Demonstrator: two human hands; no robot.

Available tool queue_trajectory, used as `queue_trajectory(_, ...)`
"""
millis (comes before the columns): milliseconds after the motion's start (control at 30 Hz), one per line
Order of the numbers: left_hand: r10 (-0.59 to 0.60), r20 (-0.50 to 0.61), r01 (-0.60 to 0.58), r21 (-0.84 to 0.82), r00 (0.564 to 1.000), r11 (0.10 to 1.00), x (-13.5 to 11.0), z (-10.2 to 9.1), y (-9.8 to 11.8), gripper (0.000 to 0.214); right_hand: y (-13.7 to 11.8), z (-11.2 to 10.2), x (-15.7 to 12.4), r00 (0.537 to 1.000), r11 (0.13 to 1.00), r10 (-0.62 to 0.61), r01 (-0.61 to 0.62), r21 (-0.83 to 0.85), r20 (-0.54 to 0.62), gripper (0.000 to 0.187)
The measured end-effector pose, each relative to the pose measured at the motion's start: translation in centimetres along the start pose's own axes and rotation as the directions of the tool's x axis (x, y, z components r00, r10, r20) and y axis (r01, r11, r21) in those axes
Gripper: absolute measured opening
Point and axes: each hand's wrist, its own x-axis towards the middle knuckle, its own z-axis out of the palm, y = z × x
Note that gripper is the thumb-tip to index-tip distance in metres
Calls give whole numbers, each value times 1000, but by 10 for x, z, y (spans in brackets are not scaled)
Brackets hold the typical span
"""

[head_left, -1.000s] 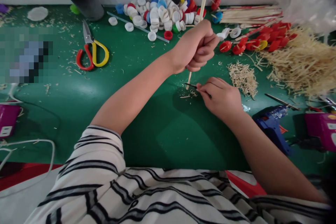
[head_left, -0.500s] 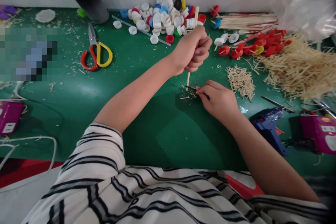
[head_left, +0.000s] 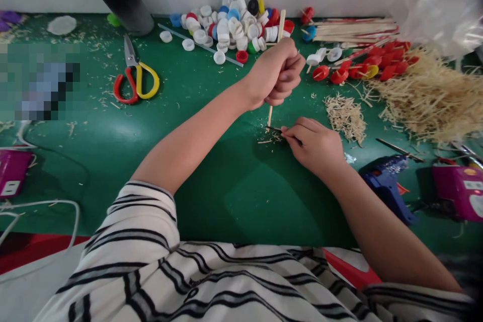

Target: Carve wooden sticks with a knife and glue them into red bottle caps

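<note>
My left hand (head_left: 278, 73) is closed in a fist around a wooden chopstick (head_left: 282, 24), which stands nearly upright and tilted, its thin end low over the green table. My right hand (head_left: 317, 142) pinches a slim dark blade (head_left: 273, 128), its handle hidden by the fingers. The blade's tip meets the lower end of the chopstick. Small wood shavings (head_left: 265, 141) lie just beneath on the table. To the right of my hands sits a small heap of cut shavings (head_left: 345, 118).
Bottle caps (head_left: 234, 27) are piled along the wall. Scissors (head_left: 136, 78) and a dark bottle (head_left: 124, 0) are at left. On the right lie red cap pieces on sticks (head_left: 385, 60), a bundle of sticks (head_left: 354, 30), long shavings (head_left: 426, 100) and a blue glue gun (head_left: 388, 181).
Both hands keep almost the same pose and grip. The view has shifted slightly, so the things at left appear a little lower and further left.
</note>
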Motion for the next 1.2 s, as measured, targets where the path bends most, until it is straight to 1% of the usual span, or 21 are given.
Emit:
queue_trajectory(33, -4, 1, 4, -12, 1000, 1000, 0, 0, 0, 52, -3, 0, 2, 1000, 1000, 5, -5, -12, -4, 39)
queue_trajectory(133, -9, -57, 5, -61, 998, 998, 2, 2, -2, 51, -8, 0, 5, 1000, 999, 6, -6, -50, -4, 41)
queue_trajectory(233, 1, -73, -8, -94, 997, 995, 3, 4, -4, 52, -8, -3, 2, 1000, 998, 8, -7, -58, 16, 42)
queue_trajectory(300, 8, -86, -13, -66, 996, 998, 2, 6, -3, 52, -6, -4, 0, 1000, 999, 9, -8, -48, 26, 41)
queue_trajectory(433, 67, -205, -54, 66, 977, 996, -1, 13, -1, 51, -8, -3, 1, 1000, 997, 8, -6, -76, 16, 41)
queue_trajectory(533, 103, -252, -73, 128, 962, 989, -1, 16, -1, 48, -11, -2, 4, 999, 995, -4, 7, -96, 31, 42)
queue_trajectory(633, 101, -258, -61, 157, 961, 986, 0, 17, -2, 48, -11, -3, 4, 999, 997, -11, 14, -80, 47, 40)
queue_trajectory(767, 109, -276, -64, 167, 955, 984, 1, 16, -3, 49, -4, -4, -2, 999, 996, -39, 41, -78, 26, 38)
queue_trajectory(900, 113, -219, -76, 170, 969, 983, -1, 16, -2, 52, -2, -4, -5, 999, 994, -51, 52, -96, 11, 39)
queue_trajectory(1067, 143, -178, -99, 233, 974, 967, -4, 17, 0, 55, -7, -1, 1, 998, 989, -59, 62, -134, 27, 43)
queue_trajectory(1200, 100, -197, -32, 321, 975, 947, -6, 18, 4, 60, -7, -2, 2, 997, 993, -53, 59, -105, 58, 41)
